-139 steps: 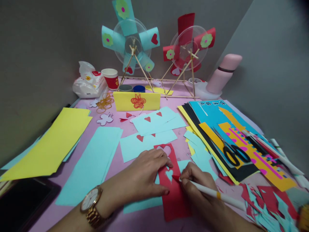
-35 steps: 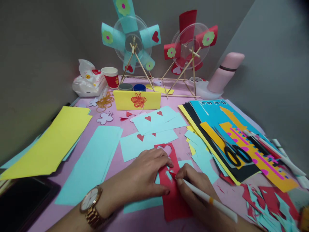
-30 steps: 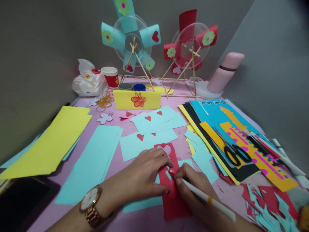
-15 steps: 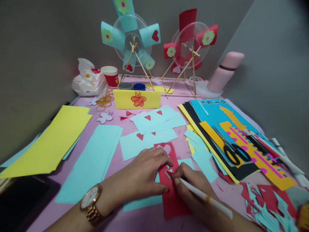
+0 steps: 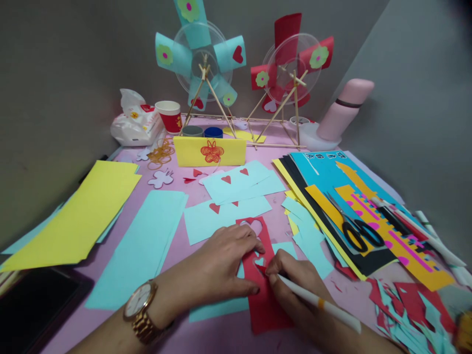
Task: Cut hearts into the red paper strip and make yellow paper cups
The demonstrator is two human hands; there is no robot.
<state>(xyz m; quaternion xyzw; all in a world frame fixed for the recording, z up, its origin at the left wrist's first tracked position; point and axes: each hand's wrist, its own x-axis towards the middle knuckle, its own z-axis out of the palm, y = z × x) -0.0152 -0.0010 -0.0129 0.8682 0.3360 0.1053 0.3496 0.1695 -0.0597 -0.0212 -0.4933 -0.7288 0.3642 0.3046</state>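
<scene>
My left hand (image 5: 217, 270), fingers spread, pins the long red paper strip (image 5: 267, 309) lying lengthwise away from me; right hand (image 5: 295, 290) pinches a white pen-shaped cutter (image 5: 324, 307), tip on it.

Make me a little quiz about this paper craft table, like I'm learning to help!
1. True or false: the left hand presses flat on the red paper strip.
2. What does the right hand grip? A) a spoon B) a white pen-shaped tool C) a paintbrush
3. Fill in: the holes cut in that strip are ___-shaped.
Key: 1 true; 2 B; 3 heart.
</scene>
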